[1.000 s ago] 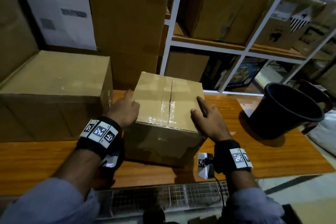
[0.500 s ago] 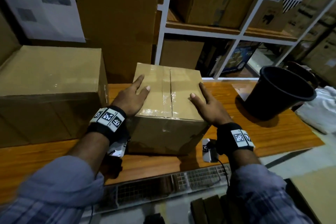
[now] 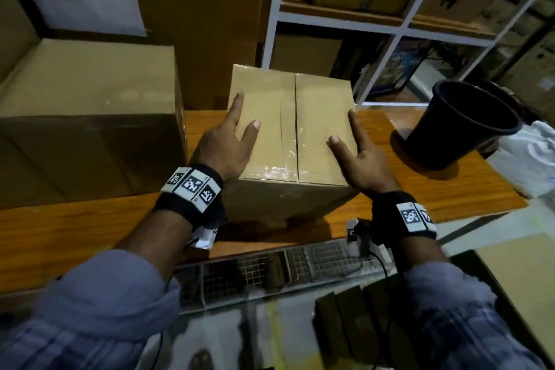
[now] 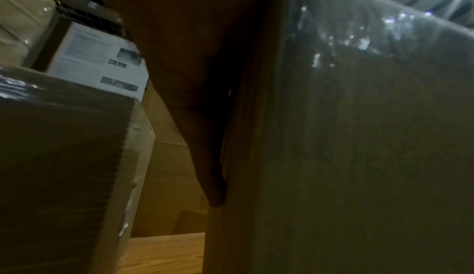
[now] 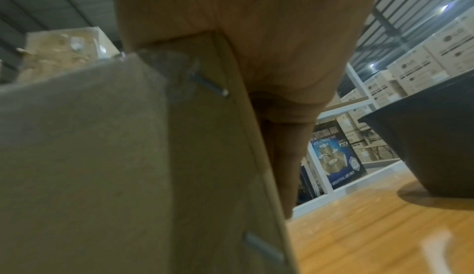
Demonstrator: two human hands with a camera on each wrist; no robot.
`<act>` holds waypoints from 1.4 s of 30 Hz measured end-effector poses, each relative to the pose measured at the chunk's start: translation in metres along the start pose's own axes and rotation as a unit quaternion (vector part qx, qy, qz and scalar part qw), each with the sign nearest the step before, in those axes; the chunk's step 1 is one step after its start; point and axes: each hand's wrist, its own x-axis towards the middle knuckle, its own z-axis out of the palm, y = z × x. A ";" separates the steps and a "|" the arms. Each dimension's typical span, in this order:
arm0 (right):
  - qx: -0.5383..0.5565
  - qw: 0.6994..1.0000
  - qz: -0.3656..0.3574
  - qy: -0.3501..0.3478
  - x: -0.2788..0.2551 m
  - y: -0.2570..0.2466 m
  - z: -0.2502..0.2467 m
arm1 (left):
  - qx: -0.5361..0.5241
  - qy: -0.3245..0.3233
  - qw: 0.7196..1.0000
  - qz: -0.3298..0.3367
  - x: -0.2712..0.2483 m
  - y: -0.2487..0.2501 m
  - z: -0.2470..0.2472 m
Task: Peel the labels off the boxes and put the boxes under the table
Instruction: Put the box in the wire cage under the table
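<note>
Now that both palms have slid from the box's (image 3: 289, 129) top to its sides, left hand (image 3: 223, 147) and right hand (image 3: 365, 159) clamp it flat-fingered on the bench (image 3: 90, 228), probably ready to lift.

At frame centre the small box (image 3: 288, 129) is flanked by a narrow gap on its left, bounded by the large box (image 3: 90, 117). To its right, bare table (image 3: 375, 126) is left before the black bucket (image 3: 462, 126). Behind, passage is blocked by stacked cartons (image 3: 198, 9) and shelving (image 3: 336, 24).
</note>
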 end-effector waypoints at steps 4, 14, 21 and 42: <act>-0.018 1.000 -0.021 0.001 -0.036 0.000 -0.006 | -0.030 0.027 0.999 0.029 -0.037 0.001 0.000; 0.004 0.998 -0.067 -0.017 -0.160 0.020 -0.024 | -0.031 0.089 0.995 0.040 -0.179 0.003 0.014; -0.047 0.997 -0.066 -0.013 -0.237 0.022 -0.046 | -0.009 0.084 0.996 0.007 -0.253 -0.007 0.015; -0.146 0.985 0.085 0.023 -0.430 0.128 -0.074 | 0.000 -0.120 0.992 0.030 -0.406 -0.024 0.104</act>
